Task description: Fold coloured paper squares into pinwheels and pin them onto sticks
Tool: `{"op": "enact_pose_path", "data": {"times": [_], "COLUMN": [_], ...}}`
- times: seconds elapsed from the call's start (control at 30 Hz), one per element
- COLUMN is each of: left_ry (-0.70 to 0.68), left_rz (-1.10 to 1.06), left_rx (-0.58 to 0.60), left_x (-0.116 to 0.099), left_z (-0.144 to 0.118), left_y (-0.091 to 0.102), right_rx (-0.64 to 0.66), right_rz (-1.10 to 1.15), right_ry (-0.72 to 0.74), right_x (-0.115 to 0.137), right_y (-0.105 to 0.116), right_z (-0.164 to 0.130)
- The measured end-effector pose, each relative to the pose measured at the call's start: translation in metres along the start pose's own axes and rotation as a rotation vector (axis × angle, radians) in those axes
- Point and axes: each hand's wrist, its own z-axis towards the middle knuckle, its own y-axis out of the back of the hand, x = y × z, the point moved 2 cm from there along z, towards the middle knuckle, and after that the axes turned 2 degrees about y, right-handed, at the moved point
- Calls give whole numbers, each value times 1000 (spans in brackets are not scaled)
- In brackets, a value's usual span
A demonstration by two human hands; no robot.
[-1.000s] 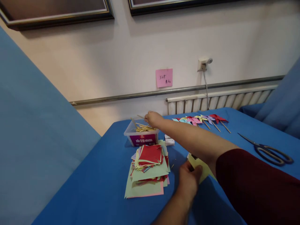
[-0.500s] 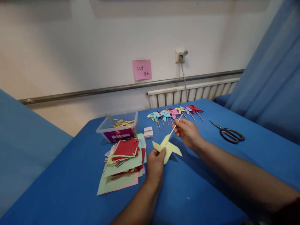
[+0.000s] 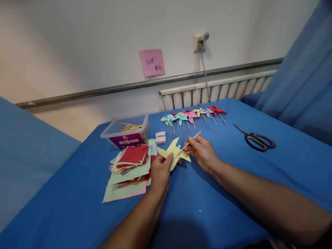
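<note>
My left hand [image 3: 160, 171] pinches a pale yellow paper pinwheel [image 3: 172, 149] between thumb and fingers, its blades spread out above the table. My right hand [image 3: 203, 154] is closed on a thin wooden stick [image 3: 194, 138], just to the pinwheel's right. The stick's lower end reaches the pinwheel's middle; whether it is fixed there I cannot tell. Partly hidden beneath the right blade is a small dark and pale thing [image 3: 181, 161], too covered to name.
Stacked coloured paper [image 3: 133, 155] and a clear tub [image 3: 124, 140] of sticks stand at left, beside two small white boxes [image 3: 160, 138]. Several finished pinwheels [image 3: 192, 115] lie in a row at the back of the blue-covered table [image 3: 223, 207]. Dark-handled scissors [image 3: 255, 140] lie at right.
The pinwheel has turned in my left hand, so its blades now face up more. My right hand has lowered slightly with the stick. The camera view has tipped down.
</note>
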Motion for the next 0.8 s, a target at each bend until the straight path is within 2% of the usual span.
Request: {"op": "enact_pose_path", "data": {"times": [0.1, 0.23, 0.37, 0.53, 0.8], "left_ry": [20, -6, -24, -46, -81], "left_rz": [-13, 7, -4, -14, -14], "left_rx": [30, 1, 18, 36, 20], "left_x": [4, 6, 6, 3, -2], "left_z": [-1, 0, 1, -3, -5], "left_y": [-2, 0, 1, -1, 0], "right_rx": [-22, -14, 74, 227, 355], "right_rz": [-35, -94, -169, -278, -327], "right_ry": [14, 62, 143, 171, 132], "right_x": [-2, -5, -5, -5, -5], "right_y": [-4, -4, -2, -4, -5], "right_z": [-7, -10, -15, -26, -28]}}
